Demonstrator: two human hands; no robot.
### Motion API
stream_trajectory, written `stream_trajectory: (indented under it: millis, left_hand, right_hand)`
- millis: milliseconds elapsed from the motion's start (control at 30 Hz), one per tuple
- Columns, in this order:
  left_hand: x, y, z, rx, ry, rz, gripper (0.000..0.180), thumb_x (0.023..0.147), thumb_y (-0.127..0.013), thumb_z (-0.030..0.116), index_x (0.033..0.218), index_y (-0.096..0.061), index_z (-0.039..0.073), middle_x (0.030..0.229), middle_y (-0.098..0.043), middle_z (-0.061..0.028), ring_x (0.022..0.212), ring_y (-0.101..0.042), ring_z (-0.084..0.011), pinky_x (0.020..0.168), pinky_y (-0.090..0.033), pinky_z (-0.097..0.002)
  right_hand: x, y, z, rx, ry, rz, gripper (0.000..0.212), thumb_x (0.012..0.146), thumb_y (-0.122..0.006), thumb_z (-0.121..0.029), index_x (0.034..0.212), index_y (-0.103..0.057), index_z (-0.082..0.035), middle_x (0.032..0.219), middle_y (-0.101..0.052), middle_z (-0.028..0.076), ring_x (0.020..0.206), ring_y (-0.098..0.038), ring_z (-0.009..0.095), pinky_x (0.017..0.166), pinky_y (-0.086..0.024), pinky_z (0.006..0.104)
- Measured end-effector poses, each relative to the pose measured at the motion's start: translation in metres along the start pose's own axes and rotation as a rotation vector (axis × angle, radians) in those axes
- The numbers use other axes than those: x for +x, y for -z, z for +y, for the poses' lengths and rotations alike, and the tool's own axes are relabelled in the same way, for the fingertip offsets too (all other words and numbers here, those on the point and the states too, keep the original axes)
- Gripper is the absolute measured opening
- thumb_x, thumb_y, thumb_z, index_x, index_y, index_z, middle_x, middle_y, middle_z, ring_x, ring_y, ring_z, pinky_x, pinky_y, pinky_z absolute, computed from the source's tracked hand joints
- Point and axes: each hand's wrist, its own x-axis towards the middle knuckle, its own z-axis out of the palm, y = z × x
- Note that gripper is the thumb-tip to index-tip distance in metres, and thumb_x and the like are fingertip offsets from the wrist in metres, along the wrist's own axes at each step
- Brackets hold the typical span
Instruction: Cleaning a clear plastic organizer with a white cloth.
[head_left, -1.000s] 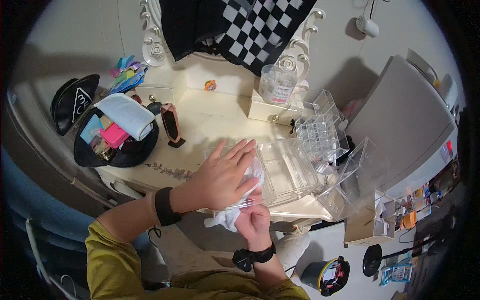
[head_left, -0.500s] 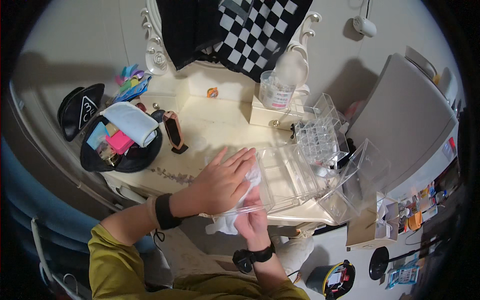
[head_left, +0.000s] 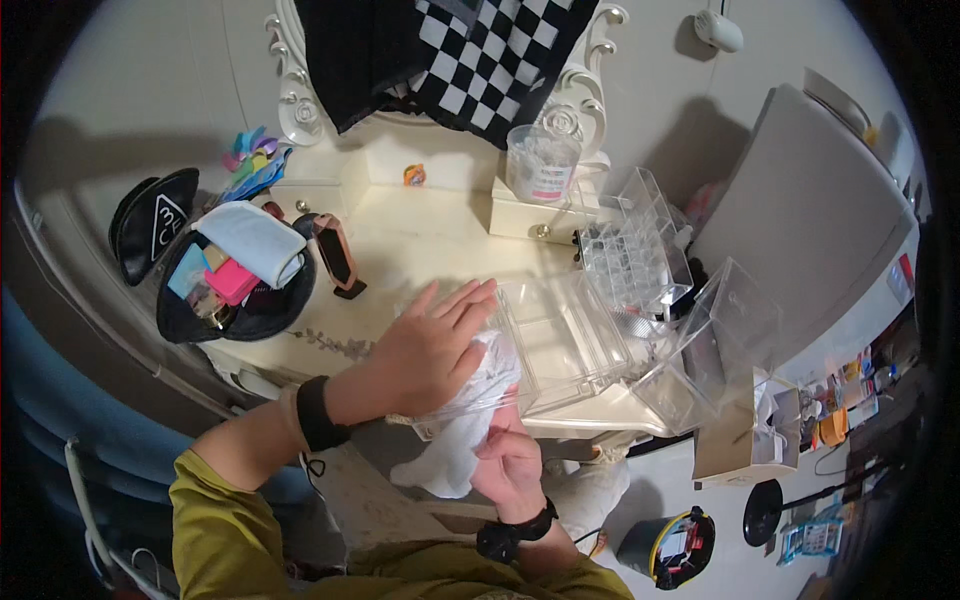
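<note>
My left hand (head_left: 428,345) lies flat, fingers spread, on the near end of a clear plastic organiser tray (head_left: 560,340) that rests on a cream dressing table (head_left: 420,250). Below the table's front edge my right hand (head_left: 508,460) is closed on a white cloth (head_left: 462,425), which bunches up against the underside and near wall of the tray. Both wrists carry black bands, and the sleeves are olive green.
A clear compartment box (head_left: 635,255) and an open clear lid (head_left: 720,330) stand to the right. A black pouch of small items (head_left: 235,285) sits at the left with a small stand (head_left: 335,255) beside it. A clear jar (head_left: 542,162) stands on a drawer unit before a cloth-draped mirror.
The view has shifted slightly. My left hand stays pressed on the tray while my right hand has worked the white cloth a little along the tray's near side.
</note>
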Motion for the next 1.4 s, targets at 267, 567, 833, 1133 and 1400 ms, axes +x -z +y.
stream_trajectory:
  millis: [267, 567, 833, 1133, 1400]
  left_hand:
    - [-0.001, 0.001, 0.002, 0.016, -0.006, 0.022, 0.045, 0.09, -0.044, 0.015, 0.13, -0.04, -0.005, 0.143, -0.036, -0.0178, 0.134, -0.033, -0.0317, 0.106, -0.027, -0.0529]
    - [-0.001, 0.001, 0.001, 0.027, -0.004, 0.026, 0.046, 0.09, -0.044, 0.017, 0.13, -0.04, -0.006, 0.143, -0.036, -0.018, 0.134, -0.033, -0.0314, 0.107, -0.027, -0.0523]
    - [0.001, -0.003, 0.002, 0.043, -0.009, 0.031, 0.048, 0.09, -0.045, 0.017, 0.13, -0.039, -0.009, 0.142, -0.035, -0.0219, 0.133, -0.033, -0.0336, 0.106, -0.027, -0.054]
    - [0.003, -0.004, 0.003, 0.031, -0.004, 0.03, 0.048, 0.089, -0.045, 0.017, 0.129, -0.039, -0.01, 0.14, -0.037, -0.0257, 0.133, -0.034, -0.0367, 0.105, -0.027, -0.0536]
    - [0.005, -0.003, 0.003, 0.099, 0.003, 0.028, 0.047, 0.09, -0.044, 0.016, 0.13, -0.038, -0.009, 0.14, -0.037, -0.0228, 0.132, -0.035, -0.0343, 0.106, -0.027, -0.0515]
  right_hand:
    - [-0.027, 0.008, -0.005, 0.086, -0.066, -0.057, 0.102, 0.055, -0.036, 0.018, 0.149, -0.016, -0.018, 0.147, -0.031, 0.015, 0.135, -0.031, 0.033, 0.11, -0.027, 0.0448]
    - [-0.045, 0.024, 0.004, 0.034, -0.043, -0.088, 0.107, 0.051, -0.04, 0.015, 0.15, -0.014, -0.019, 0.148, -0.028, 0.017, 0.136, -0.029, 0.037, 0.11, -0.026, 0.0479]
    - [-0.041, 0.014, 0.003, -0.044, -0.008, -0.013, 0.108, 0.051, -0.042, 0.013, 0.149, -0.011, -0.018, 0.148, -0.028, 0.016, 0.134, -0.031, 0.037, 0.109, -0.027, 0.0482]
    - [-0.026, -0.005, -0.021, 0.111, -0.068, -0.071, 0.089, 0.059, -0.038, 0.012, 0.143, -0.028, -0.012, 0.14, -0.039, 0.013, 0.13, -0.037, 0.03, 0.107, -0.029, 0.0387]
    - [-0.033, 0.005, -0.025, 0.233, -0.134, -0.067, 0.08, 0.062, -0.04, 0.01, 0.139, -0.036, -0.01, 0.136, -0.046, 0.011, 0.125, -0.042, 0.031, 0.106, -0.031, 0.0413]
